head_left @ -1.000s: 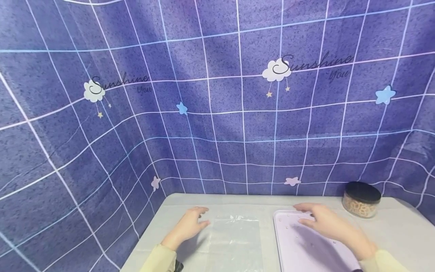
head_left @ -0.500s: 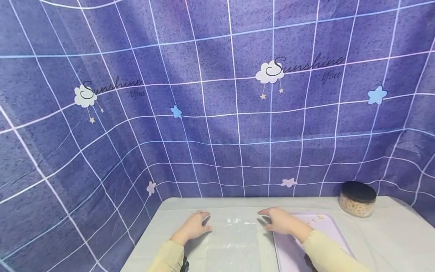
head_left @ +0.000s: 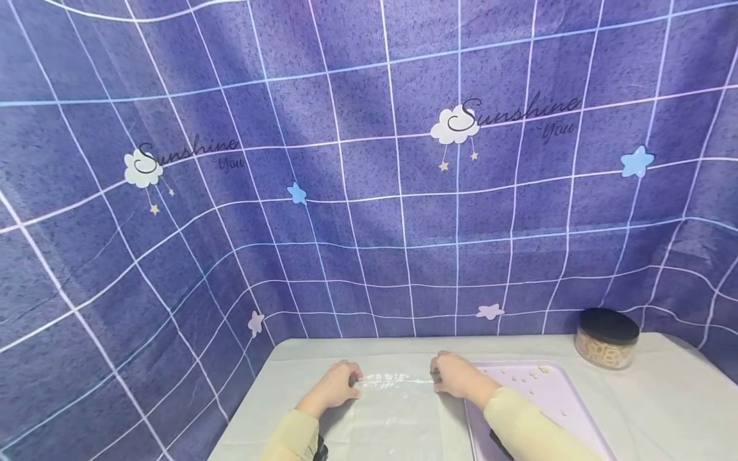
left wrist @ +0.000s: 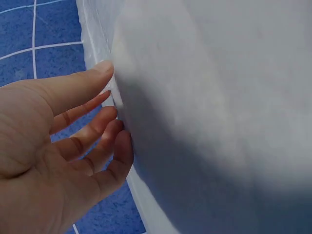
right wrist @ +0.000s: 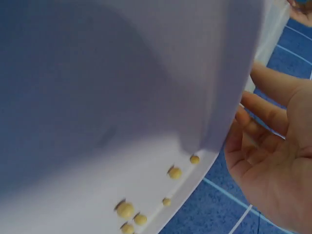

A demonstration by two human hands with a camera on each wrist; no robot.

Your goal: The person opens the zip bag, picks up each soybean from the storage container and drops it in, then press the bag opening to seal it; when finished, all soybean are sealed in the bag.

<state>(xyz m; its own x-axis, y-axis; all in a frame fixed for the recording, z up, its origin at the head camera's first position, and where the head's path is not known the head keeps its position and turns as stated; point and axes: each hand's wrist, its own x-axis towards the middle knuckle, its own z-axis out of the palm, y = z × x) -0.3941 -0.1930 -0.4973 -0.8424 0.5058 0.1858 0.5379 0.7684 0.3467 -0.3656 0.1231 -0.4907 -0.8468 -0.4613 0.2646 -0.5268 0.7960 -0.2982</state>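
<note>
A flat clear plastic bag lies on the table, its shiny mouth edge towards the wall. My left hand is at the bag's top left corner, fingers bent and the thumb apart from them. In the left wrist view, a gap shows between thumb and fingers. Opposite it, my right hand bends its fingers at the top right corner, beside the lilac tray. In the right wrist view, the tray's rim hides the right fingertips. Several small yellowish pieces lie on the tray.
A clear jar with a black lid, holding beige ring-shaped pieces, stands at the back right of the table. A purple-blue gridded cloth hangs behind the table and along its left side.
My right hand has moved left from over the tray to the bag's right corner, uncovering pieces on the tray. The left hand has shifted slightly right, and the fingers of both hands have curled in.
</note>
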